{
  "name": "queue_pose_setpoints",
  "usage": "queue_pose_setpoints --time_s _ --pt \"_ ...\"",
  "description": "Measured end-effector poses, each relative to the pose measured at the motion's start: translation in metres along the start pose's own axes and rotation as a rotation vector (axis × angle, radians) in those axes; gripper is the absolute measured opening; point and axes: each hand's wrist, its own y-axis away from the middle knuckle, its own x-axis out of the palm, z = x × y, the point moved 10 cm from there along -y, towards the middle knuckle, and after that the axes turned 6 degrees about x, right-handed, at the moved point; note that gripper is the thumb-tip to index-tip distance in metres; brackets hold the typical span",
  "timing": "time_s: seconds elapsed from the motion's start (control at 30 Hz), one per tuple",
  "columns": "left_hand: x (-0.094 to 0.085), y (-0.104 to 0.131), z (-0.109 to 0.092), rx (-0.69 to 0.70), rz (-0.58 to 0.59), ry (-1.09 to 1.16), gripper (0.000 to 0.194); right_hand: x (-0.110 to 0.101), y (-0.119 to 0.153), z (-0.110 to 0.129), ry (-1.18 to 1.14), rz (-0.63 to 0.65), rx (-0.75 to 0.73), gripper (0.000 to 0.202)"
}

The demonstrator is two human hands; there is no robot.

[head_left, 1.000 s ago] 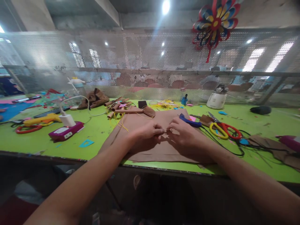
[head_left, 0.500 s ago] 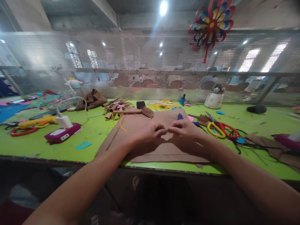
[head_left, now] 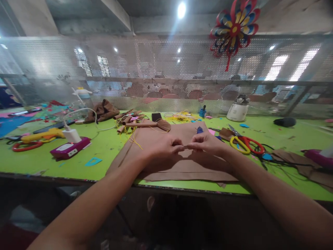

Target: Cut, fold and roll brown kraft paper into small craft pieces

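Above a sheet of brown paper [head_left: 166, 166], my left hand [head_left: 166, 146] and my right hand [head_left: 208, 141] face each other with fingertips nearly meeting. Between them is a small, thin piece of brown paper [head_left: 185, 147], one end pinched in each hand. Most of this piece is hidden by the fingers. Just behind my right hand stands a dark blue item [head_left: 199, 130], partly covered, and I cannot make out its kind. Rolled brown paper tubes [head_left: 127, 119] and a fan-shaped brown paper piece [head_left: 163, 125] lie beyond my left hand.
Right of my hands are scissors with red and yellow handles [head_left: 240, 144]. A purple power strip [head_left: 70, 147] with a white charger, and a yellow glue gun [head_left: 43, 134], lie at left. A white bottle [head_left: 237, 109] and a blue small bottle [head_left: 202, 111] stand at the back.
The fingertips have drawn slightly apart, so a little more of the small brown piece shows between them. Everything on the table stays in place.
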Motion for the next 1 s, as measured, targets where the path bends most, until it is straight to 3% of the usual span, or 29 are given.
queue_pose_setpoints --time_s 0.27,0.37,0.57,0.67,0.73,0.83,1.0 --pt "0.006 -0.005 0.040 -0.103 0.044 0.157 0.019 -0.010 0.000 -0.002 -0.067 -0.012 -0.003 0.026" --pt "0.005 -0.007 0.046 -0.112 0.051 0.181 0.020 -0.012 0.001 0.000 -0.087 -0.022 -0.003 0.027" --pt "-0.008 -0.004 0.029 -0.083 0.044 0.137 0.020 -0.020 0.000 0.000 -0.316 -0.055 -0.051 0.031" --pt "-0.010 0.000 0.016 -0.078 0.064 0.282 0.022 -0.030 0.001 -0.001 -0.479 -0.103 -0.083 0.033" --pt "-0.008 0.001 0.011 -0.072 0.060 0.440 0.020 -0.022 0.004 0.008 -0.501 -0.011 -0.121 0.035" --pt "0.007 0.003 0.006 -0.066 0.104 0.721 0.013 -0.001 0.013 0.029 -0.453 0.180 -0.203 0.038" --pt "0.043 0.012 0.002 -0.136 0.242 1.069 0.010 0.001 0.022 0.051 -0.377 0.142 -0.319 0.013"
